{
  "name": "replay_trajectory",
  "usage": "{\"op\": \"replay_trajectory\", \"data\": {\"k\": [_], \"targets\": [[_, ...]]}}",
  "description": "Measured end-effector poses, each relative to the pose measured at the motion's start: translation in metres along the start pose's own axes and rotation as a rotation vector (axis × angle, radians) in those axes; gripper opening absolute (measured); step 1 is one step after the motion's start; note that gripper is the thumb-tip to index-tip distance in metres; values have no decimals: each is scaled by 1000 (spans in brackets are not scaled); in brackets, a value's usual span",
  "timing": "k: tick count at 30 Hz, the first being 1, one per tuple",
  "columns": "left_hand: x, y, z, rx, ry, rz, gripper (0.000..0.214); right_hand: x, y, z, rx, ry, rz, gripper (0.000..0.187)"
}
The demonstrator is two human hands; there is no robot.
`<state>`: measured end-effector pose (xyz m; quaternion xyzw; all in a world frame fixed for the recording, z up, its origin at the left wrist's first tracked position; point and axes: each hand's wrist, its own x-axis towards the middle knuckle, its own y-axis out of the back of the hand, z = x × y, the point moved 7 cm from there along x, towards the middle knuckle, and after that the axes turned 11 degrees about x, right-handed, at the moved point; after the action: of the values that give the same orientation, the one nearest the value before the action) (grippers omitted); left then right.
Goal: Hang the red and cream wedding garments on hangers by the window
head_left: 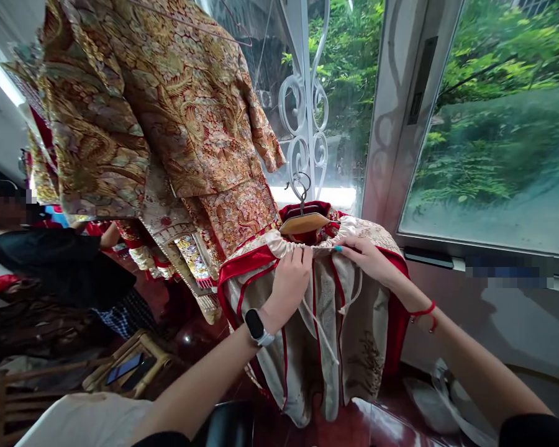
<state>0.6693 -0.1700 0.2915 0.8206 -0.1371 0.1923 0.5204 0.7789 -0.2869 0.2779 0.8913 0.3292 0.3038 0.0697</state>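
A cream and red embroidered garment hangs on a wooden hanger with a metal hook, in front of a window. My left hand, with a watch on its wrist, is closed on the gathered cream top edge of the garment, just left of the hanger. On the right my right hand, a red cord round its wrist, grips the same top edge with its fingers curled over the cloth. White drawstrings dangle down the front between my hands.
A gold and red embroidered robe hangs up at the upper left, close beside the garment. Another person in dark clothes is at the left. A phone lies on a woven chair. White window grille behind.
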Motion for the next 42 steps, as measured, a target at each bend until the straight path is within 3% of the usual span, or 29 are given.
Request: {"op": "replay_trajectory", "data": {"k": [5, 9, 14, 17, 20, 24, 26, 28, 31, 33, 38, 42], "targets": [[-7, 3, -13, 27, -174, -2, 28, 2, 13, -4, -235, 62, 0, 27], [-15, 1, -28, 61, -190, -4, 27, 9, 11, -4, -322, 85, -15, 28], [-18, 2, -23, 85, -172, -40, 29, -2, 9, -20, -291, 87, 3, 24], [-19, 9, -17, -243, -116, -18, 34, -16, 8, -27, -280, 112, -52, 22], [-17, 10, -21, -827, 66, -41, 28, -25, 8, -24, -380, 139, -17, 19], [-14, -10, -11, -1683, 350, -331, 6, -28, 7, -20, -448, 177, 357, 18], [-12, -15, -7, -1961, 414, -389, 3, -28, 4, -22, -371, 226, 569, 21], [-10, -21, -9, -2081, 454, -358, 7, -24, -2, -24, -266, 263, 717, 21], [-9, -33, -17, -2045, 479, -273, 18, -12, -5, -21, -34, 260, 857, 16], [-6, -35, -21, -1940, 434, -232, 30, 3, -8, -18, 156, 252, 767, 17], [9, -17, -29, -1452, 214, -79, 39, 35, -33, -25, 318, 212, 72, 28], [19, 2, -28, -1068, 32, 42, 34, 34, -36, -27, 396, 183, -144, 29]]}}
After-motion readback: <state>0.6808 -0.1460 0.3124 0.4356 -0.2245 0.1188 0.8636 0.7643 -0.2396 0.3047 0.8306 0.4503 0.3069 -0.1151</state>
